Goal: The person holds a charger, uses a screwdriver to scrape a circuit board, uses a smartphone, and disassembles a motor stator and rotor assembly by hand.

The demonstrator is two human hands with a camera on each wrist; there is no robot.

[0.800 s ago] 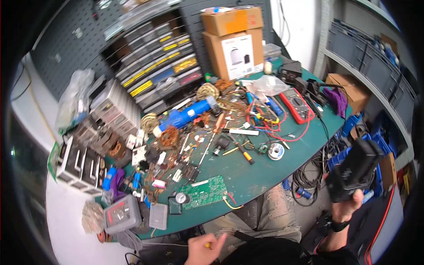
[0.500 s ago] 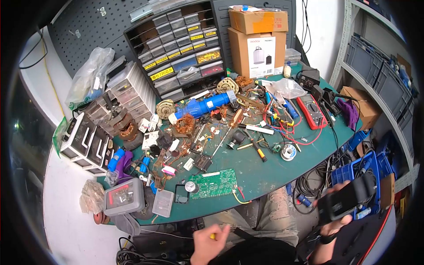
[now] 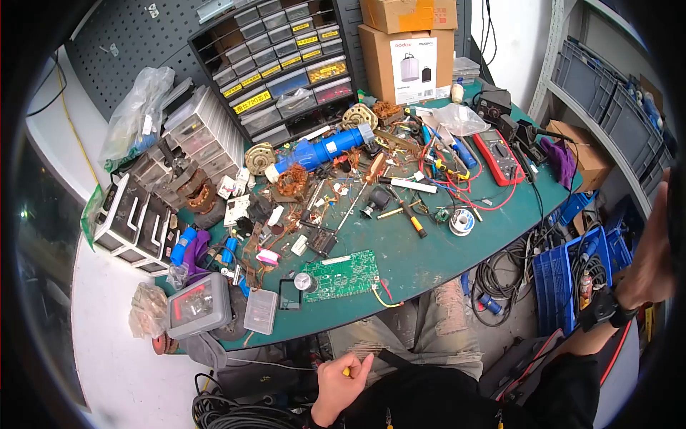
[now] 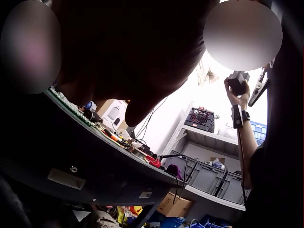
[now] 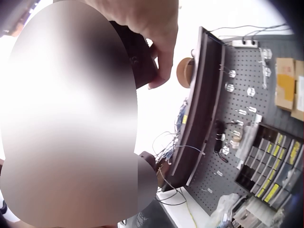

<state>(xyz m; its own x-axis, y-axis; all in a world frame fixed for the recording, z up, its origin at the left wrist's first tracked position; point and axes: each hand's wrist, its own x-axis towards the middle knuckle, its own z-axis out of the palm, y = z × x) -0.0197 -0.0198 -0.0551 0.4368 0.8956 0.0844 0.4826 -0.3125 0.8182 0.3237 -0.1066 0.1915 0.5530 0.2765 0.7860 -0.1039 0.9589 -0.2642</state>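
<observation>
My left hand (image 3: 339, 388) is curled in front of my lap, below the table's front edge. A small yellow end (image 3: 347, 372) of the thing it grips shows by the thumb; the rest is hidden in the fist. My right hand (image 3: 649, 261) is lifted high at the far right, cut by the picture's edge. In the left wrist view it holds up a black blocky device (image 4: 238, 83). The right wrist view has fingers round the dark casing (image 5: 142, 69). Nearest the left hand on the table lies a green circuit board (image 3: 346, 279) with red and yellow wires.
Across the green table (image 3: 421, 268) lie loose parts, a solder spool (image 3: 461, 222), a red multimeter (image 3: 499, 157) and a screwdriver (image 3: 413, 214). Drawer cabinets (image 3: 286, 71) and cardboard boxes (image 3: 379, 61) stand behind. Grey bins (image 3: 593, 86) fill shelving on the right; blue crates (image 3: 554, 275) sit below.
My right hand has swung up and outward to the right with the black device, from beside the table to the view's edge. The left hand keeps its grip in nearly the same place.
</observation>
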